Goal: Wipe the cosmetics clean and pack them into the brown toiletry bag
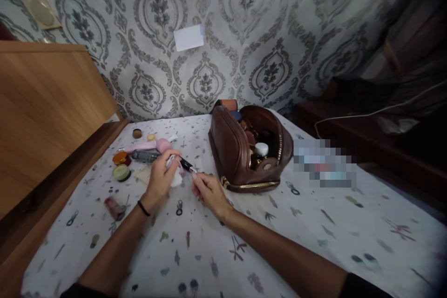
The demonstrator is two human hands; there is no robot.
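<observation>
Far left: wood panel (52, 84), with a switch plate (42, 12) on the patterned wall (244, 18) above it. Bed-like surface in front carries a printed white cloth (195, 251).

On the cloth at left, a reddish bottle (114, 208) lies on its side, nearest the person. Beyond it, an orange-lidded jar (121, 158) stands just beside a green jar (121, 172). Farther back: a dark jar (137, 133) and a small yellow item (151, 137). A pink wand (145, 145) lies between these, a grey tube (143, 156) near it. A beige flat item (142, 175) lies beside the left hand.

Left hand (161, 174), black band (143, 208) at wrist: fingers bent together at the upper end of a black stick (186, 164), something white among them, too small to identify. The stick is above the cloth between both hands, slanting down to the right. Right hand (208, 190): thumb and forefinger pinch its silvery lower end; remaining fingers curled.

Right of the hands: brown bag (226, 149), unzipped, upright, holding mixed items, among them a white-capped container (261, 149). Farther right, a pixelated patch (324, 163), contents unreadable; a pale cable (377, 112) beyond.
</observation>
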